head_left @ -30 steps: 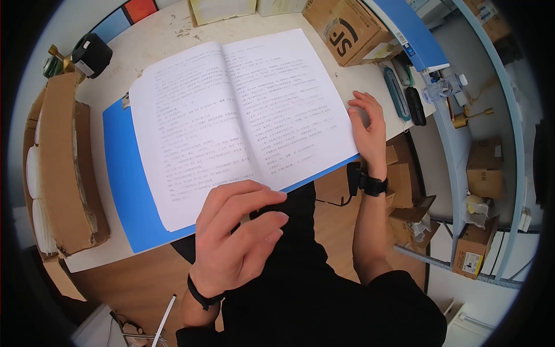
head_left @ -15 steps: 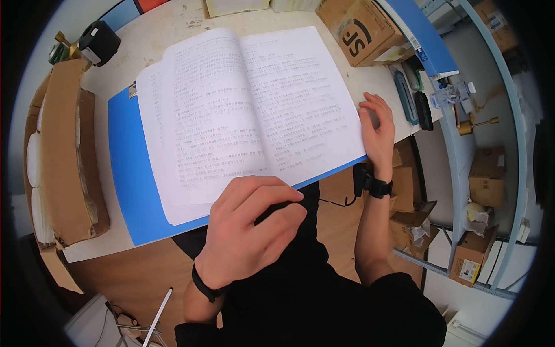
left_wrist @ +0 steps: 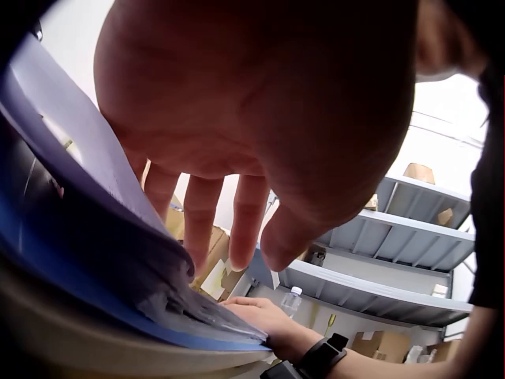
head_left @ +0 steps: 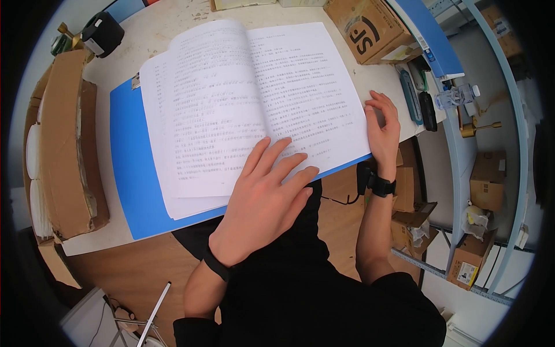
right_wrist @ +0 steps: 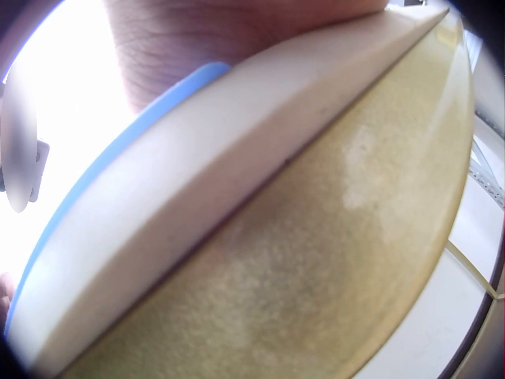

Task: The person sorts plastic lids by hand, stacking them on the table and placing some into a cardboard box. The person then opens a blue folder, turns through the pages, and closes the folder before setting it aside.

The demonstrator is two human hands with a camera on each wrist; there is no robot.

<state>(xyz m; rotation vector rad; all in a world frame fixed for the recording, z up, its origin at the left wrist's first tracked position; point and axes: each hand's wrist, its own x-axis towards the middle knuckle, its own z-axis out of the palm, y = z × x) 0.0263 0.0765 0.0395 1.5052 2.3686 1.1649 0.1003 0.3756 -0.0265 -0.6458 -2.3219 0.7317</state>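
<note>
A thick stack of printed pages (head_left: 306, 87) lies spread in two halves on a blue folder (head_left: 130, 173). Its left leaf bulges up along the fold. My left hand (head_left: 263, 199) is over the lower middle of the pages, fingers spread and fairly straight, fingertips close to the fold. In the left wrist view, the palm (left_wrist: 252, 103) hangs beside the curved page edges with nothing in the fingers. My right hand (head_left: 383, 133) rests at the table's front edge beside the right page, fingers loosely bent. The right wrist view shows mostly the table edge (right_wrist: 197, 174), its fingers hidden.
An upright cardboard box of white items (head_left: 66, 150) stands left, with a black device (head_left: 102, 34) behind it. At the back right are a printed carton (head_left: 370, 29), a teal case (head_left: 409, 95), a black case (head_left: 428, 111) and a plastic bottle (head_left: 457, 97). Shelving is farther right.
My left hand goes from bent fingers near the lower page edge to spread fingers farther up over the pages. The left leaf bulges more. The right hand stays beside the page.
</note>
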